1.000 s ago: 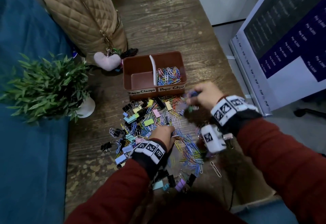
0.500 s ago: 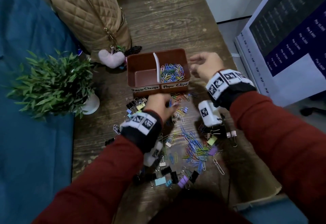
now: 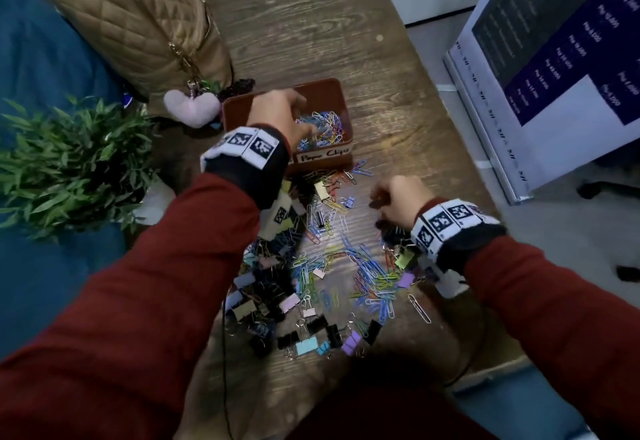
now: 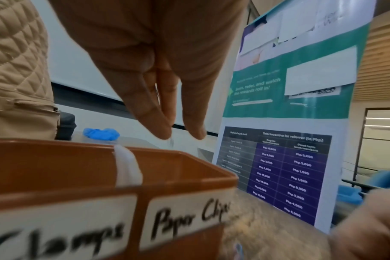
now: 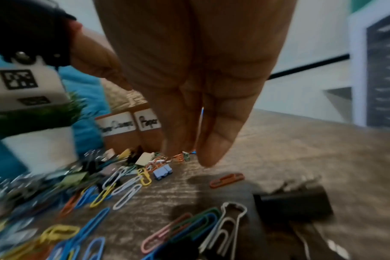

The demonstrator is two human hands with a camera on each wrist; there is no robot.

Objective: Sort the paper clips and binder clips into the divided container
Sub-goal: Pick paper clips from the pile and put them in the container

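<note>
Currently over the "Paper Clips" compartment of the brown divided container (image 3: pixel 341 107): left hand (image 3: pixel 277 117), fingers extended downward, loose, nothing visibly held. Lowered above the loose pile of paper clips (image 3: pixel 374 277) and binder clips (image 3: pixel 273 287) on the wooden table (image 3: pixel 346 24): right hand (image 3: pixel 398 202), fingertips (image 5: pixel 209 154) together; grasp cannot be determined.

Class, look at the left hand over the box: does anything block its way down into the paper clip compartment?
Nothing visible does. The left hand hangs above the open-topped container, right of the white divider, over the paper clips.
</note>
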